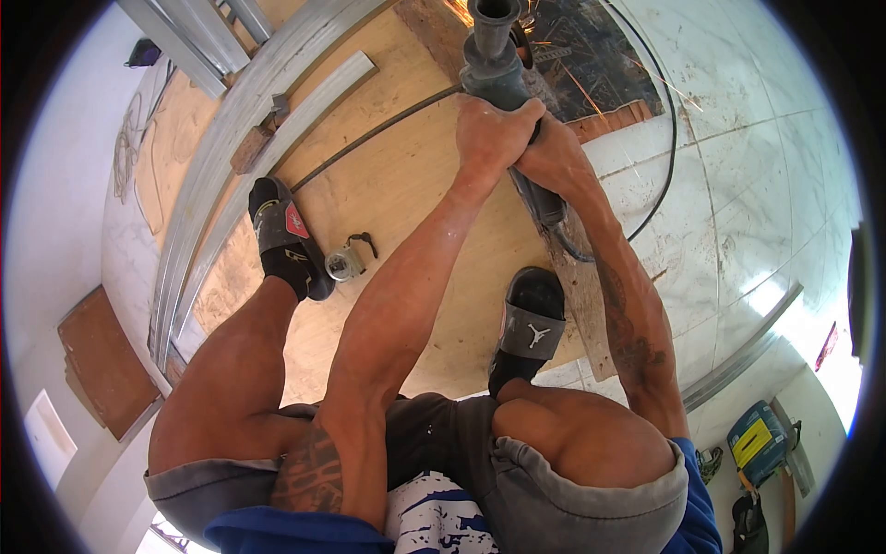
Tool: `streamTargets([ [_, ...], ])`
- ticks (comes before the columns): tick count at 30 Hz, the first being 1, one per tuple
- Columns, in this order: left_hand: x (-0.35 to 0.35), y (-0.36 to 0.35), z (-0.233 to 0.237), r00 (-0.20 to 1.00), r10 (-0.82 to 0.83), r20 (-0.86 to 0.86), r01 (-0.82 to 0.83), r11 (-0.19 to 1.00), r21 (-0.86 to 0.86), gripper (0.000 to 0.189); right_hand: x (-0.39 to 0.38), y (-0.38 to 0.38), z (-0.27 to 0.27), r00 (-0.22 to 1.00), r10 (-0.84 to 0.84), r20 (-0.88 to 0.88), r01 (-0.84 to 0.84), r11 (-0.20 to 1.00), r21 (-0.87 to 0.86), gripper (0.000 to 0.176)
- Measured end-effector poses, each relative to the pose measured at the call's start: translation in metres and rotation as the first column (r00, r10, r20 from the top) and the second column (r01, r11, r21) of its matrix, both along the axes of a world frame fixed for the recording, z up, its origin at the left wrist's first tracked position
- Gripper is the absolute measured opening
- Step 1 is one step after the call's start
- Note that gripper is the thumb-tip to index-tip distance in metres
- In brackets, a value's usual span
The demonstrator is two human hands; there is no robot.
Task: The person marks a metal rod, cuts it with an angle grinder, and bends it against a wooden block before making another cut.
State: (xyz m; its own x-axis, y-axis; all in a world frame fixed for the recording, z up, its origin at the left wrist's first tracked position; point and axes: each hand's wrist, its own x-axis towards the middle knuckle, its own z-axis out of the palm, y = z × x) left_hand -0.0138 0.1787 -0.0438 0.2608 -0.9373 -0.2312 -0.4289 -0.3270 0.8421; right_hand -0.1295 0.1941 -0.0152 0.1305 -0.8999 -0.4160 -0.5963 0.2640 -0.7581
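An angle grinder (498, 78) is running at the top middle, throwing orange sparks (461, 11) from its far end. My left hand (494, 138) is wrapped round the grinder's body. Just beside it, my right hand (558, 157) grips the grinder further back, and the two hands touch. The tool's rear end (546, 205) points back toward my right foot. A long dark metal rod (378, 138) runs from near my left foot up to the grinder. Where the disc meets the work is hidden behind the tool.
My slippered feet (533, 323) stand on a plywood sheet (406, 346). A tape measure (346, 263) lies between them. Metal channels (240, 120) and a wood-and-metal piece (254, 148) are at left. A plank (581, 314) and a black cable (674, 120) lie at right.
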Motion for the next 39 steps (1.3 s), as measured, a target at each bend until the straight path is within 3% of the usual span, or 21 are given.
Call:
streamTargets([
  [7,-0.002,0.0,-0.014,1.0,0.021,0.01,-0.021,0.997,-0.07,0.039,0.0,0.001,0.001,1.0,0.01,0.024,-0.01,1.0,0.008,0.062],
  [17,0.001,0.001,-0.002,1.0,-0.021,-0.011,0.021,0.999,0.038,0.04,0.0,0.002,0.001,1.0,0.01,0.013,-0.01,1.0,0.015,0.063],
  [21,0.0,0.002,-0.002,1.0,-0.008,0.006,0.008,1.0,0.008,0.04,-0.001,0.001,0.001,0.999,0.035,0.006,-0.035,0.999,0.018,0.063],
  [33,-0.001,0.001,-0.009,1.0,0.014,0.013,-0.014,1.0,0.028,0.039,0.001,0.002,-0.015,1.0,-0.023,0.001,0.023,0.993,-0.112,0.057],
  [36,-0.001,0.001,-0.009,1.0,0.015,0.006,-0.015,1.0,0.021,0.039,-0.001,0.0,0.002,0.998,0.052,0.025,-0.052,0.999,-0.002,0.058],
  [39,-0.001,0.001,-0.008,0.999,0.001,-0.033,-0.001,1.0,0.012,0.039,-0.001,0.0,-0.002,0.999,0.038,0.033,-0.038,0.999,-0.018,0.058],
])
